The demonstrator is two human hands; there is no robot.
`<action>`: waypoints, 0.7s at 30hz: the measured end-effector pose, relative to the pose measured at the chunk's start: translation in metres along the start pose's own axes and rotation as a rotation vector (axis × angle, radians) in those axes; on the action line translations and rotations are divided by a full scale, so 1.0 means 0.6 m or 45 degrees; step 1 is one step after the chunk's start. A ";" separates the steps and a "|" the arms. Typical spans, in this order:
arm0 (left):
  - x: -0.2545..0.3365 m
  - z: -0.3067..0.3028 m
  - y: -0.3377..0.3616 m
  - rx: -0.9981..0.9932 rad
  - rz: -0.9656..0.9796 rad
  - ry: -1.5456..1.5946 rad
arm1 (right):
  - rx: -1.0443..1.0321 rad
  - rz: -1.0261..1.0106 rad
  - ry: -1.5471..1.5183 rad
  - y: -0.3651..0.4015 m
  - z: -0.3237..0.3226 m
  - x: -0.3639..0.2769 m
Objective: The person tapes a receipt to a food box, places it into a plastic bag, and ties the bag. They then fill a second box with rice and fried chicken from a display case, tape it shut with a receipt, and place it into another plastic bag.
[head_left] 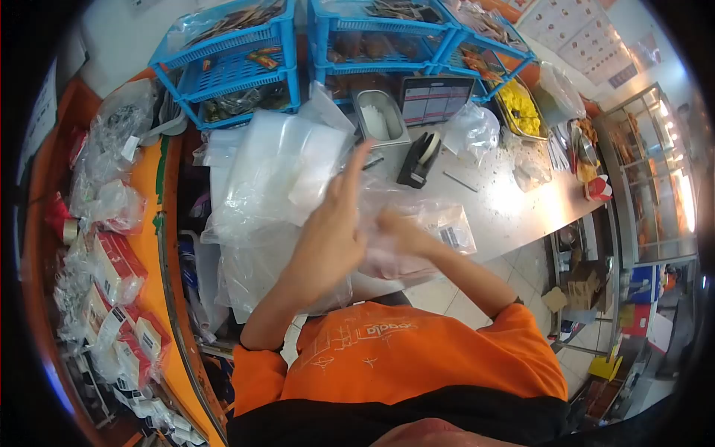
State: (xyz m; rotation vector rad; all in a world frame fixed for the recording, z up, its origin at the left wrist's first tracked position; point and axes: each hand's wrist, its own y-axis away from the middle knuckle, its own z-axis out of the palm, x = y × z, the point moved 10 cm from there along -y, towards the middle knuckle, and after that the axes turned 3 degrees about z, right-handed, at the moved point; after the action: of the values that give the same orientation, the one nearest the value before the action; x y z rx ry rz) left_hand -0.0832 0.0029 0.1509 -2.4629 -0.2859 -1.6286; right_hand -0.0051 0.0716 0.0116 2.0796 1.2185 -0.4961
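Note:
A clear plastic bag (389, 262) with pinkish contents sits at the front edge of the metal counter, between my two hands. My left hand (331, 237) is at its left side, index finger stretched out towards the back; the thumb side is closed against the bag. My right hand (402, 234), slightly blurred, is closed on the bag's gathered plastic, knuckles up. A flat packet with a printed label (451, 236) lies just right of the right hand. Left of my left hand are stacked clear plastic bags (264, 167). Part of the held plastic is hidden behind the fingers.
Behind my hands stand a black tape dispenser (419, 160), a metal container (381, 119) of white stuff and a tablet (436, 100). Blue stacked baskets (223, 82) line the back. A tray of yellow food (520, 110) is at right, beyond a thin stick (460, 181).

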 end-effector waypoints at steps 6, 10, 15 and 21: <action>0.135 0.094 0.070 -0.394 0.265 -0.593 | -0.246 0.174 0.571 -0.048 0.167 -0.032; 0.074 -0.013 0.056 0.015 -0.134 -1.163 | -0.398 0.108 0.692 -0.059 0.137 -0.034; 0.054 -0.057 0.032 -0.156 -0.139 -0.814 | -0.092 -0.600 0.409 0.099 -0.089 -0.037; 0.056 0.008 0.036 -0.051 0.564 -0.371 | -0.385 -0.424 0.405 0.371 -0.247 0.010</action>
State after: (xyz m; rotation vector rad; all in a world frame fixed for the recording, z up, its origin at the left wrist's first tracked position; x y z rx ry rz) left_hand -0.0607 -0.0145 0.1790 -2.5500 0.2459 -1.1095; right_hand 0.1906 0.1042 0.1912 1.7472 1.7236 -0.1122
